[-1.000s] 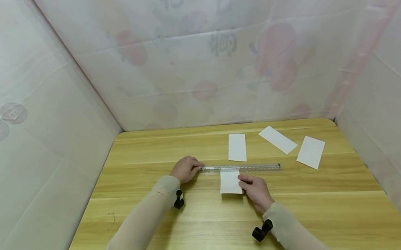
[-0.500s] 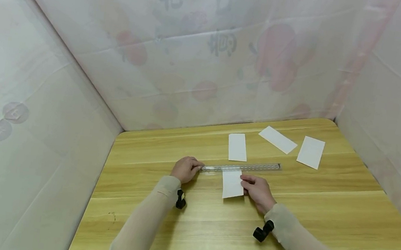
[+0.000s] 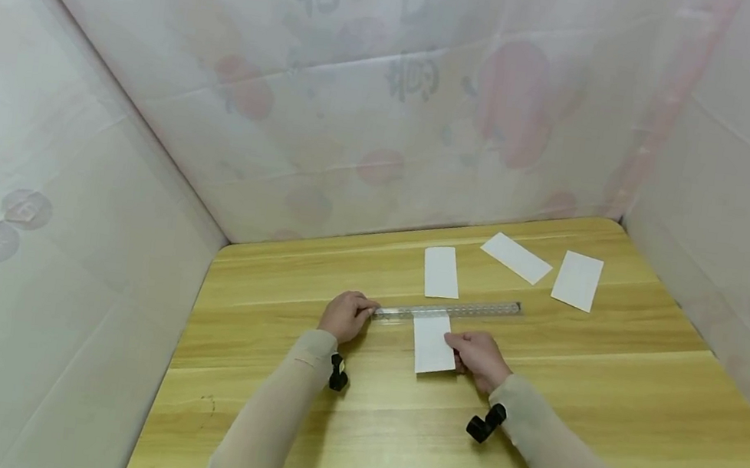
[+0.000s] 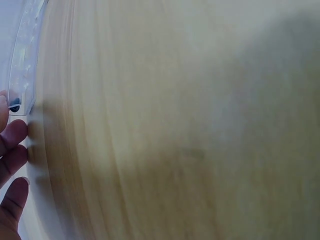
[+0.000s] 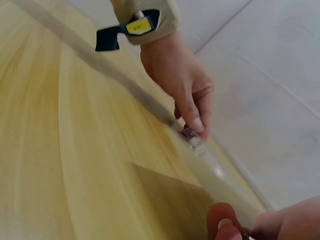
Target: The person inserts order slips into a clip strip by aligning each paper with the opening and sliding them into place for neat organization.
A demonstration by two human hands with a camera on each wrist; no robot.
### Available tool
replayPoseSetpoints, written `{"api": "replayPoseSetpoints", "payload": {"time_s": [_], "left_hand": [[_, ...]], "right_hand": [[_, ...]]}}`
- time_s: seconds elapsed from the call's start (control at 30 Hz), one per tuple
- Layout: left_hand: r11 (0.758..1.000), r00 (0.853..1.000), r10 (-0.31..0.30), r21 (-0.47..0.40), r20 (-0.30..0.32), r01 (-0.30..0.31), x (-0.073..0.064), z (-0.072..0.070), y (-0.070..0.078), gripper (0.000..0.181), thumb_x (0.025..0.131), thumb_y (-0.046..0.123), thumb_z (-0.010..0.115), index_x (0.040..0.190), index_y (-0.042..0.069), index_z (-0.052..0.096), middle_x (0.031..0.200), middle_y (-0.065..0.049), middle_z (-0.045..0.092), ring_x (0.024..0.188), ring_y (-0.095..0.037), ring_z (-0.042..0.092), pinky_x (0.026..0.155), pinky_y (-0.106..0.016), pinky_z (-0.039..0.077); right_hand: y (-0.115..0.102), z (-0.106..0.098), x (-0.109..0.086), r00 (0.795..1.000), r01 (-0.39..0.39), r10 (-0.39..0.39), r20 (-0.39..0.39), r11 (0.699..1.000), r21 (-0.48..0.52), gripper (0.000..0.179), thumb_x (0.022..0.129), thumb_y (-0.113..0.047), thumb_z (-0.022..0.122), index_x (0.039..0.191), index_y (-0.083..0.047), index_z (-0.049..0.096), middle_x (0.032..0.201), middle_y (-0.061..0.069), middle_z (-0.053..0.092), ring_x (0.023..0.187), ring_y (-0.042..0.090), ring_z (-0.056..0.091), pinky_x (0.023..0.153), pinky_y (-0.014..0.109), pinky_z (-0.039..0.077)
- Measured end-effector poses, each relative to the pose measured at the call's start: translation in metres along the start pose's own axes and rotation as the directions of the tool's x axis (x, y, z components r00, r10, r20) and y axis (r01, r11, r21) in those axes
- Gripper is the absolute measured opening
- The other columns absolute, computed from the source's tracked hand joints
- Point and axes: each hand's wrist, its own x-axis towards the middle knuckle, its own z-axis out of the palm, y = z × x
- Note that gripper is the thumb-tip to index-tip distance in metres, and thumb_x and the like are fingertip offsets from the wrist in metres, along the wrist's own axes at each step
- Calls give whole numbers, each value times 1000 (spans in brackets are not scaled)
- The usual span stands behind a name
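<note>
A long clear ruler-like plastic strip (image 3: 470, 310) with a row of round shapes lies slanted across the middle of the head view. My left hand (image 3: 346, 317) pinches its left end; in the left wrist view the fingers (image 4: 14, 162) show beside the strip's corner, which bears a small dark spot. A white paper card (image 3: 433, 345) meets the strip, its far end overlapped by the strip's near edge. My right hand (image 3: 482, 358) pinches the card's right edge, thumb on top. In the right wrist view that hand (image 5: 280, 220) is cut off at the lower right.
Beyond the strip lie more white cards: an upright one (image 3: 441, 272), a slanted one (image 3: 516, 259) and one at the right (image 3: 577, 281). The wooden table (image 3: 274, 269) is walled by printed cloth (image 3: 330, 136) behind and at both sides. Black mounts (image 3: 488, 423) hang from both wrists.
The card's near end has come slightly toward me, and more of the card shows below the strip. My right thumb now lies over the card's edge. My left hand stays at the strip's end.
</note>
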Motion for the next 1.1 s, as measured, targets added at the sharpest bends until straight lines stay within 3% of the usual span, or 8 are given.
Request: {"api": "replayPoseSetpoints", "payload": {"time_s": [0.13, 0.23, 0.63, 0.87, 1.1], "left_hand": [[1000, 1000, 9, -5, -5, -9, -1, 0, 1, 20, 97, 21, 60, 112, 22, 74, 104, 4, 68, 102, -18, 60, 90, -37, 49], [1000, 1000, 11, -2, -1, -11, -1, 1, 0, 21, 97, 21, 60, 112, 22, 74, 104, 3, 68, 101, -18, 60, 89, -36, 49], [1000, 1000, 14, -11, -24, -15, -2, 4, -1, 20, 96, 20, 61, 111, 22, 74, 103, 4, 67, 100, -17, 60, 88, -35, 49], [1000, 1000, 16, -12, -10, -16, -3, 5, 5, 21, 97, 21, 59, 112, 21, 74, 105, 4, 67, 101, -16, 59, 88, -34, 49], [1000, 1000, 8, -10, -22, -8, 0, 5, -1, 20, 96, 21, 61, 111, 22, 74, 103, 5, 68, 99, -15, 59, 87, -34, 50]], "right_hand": [[1, 3, 4, 1000, -3, 2, -26, 997, -72, 37, 98, -25, 55, 68, -4, 55, 56, 3, 48, 52, 16, 45, 55, 29, 42], [2, 4, 6, 999, -7, 3, -40, 995, -98, 37, 100, -25, 53, 69, -5, 55, 55, 2, 48, 50, 15, 45, 52, 28, 42], [2, 6, 7, 996, 11, -23, -81, 989, -146, 41, 100, -25, 51, 63, -9, 50, 51, 1, 46, 45, 14, 42, 50, 29, 41], [3, 0, 7, 997, 5, -16, -82, 991, -134, 40, 100, -26, 51, 64, -10, 50, 53, 1, 46, 47, 15, 43, 50, 29, 42], [2, 0, 14, 996, 10, -23, -85, 987, -161, 42, 99, -24, 52, 60, -13, 38, 54, -1, 35, 50, 17, 38, 52, 30, 38]]}}
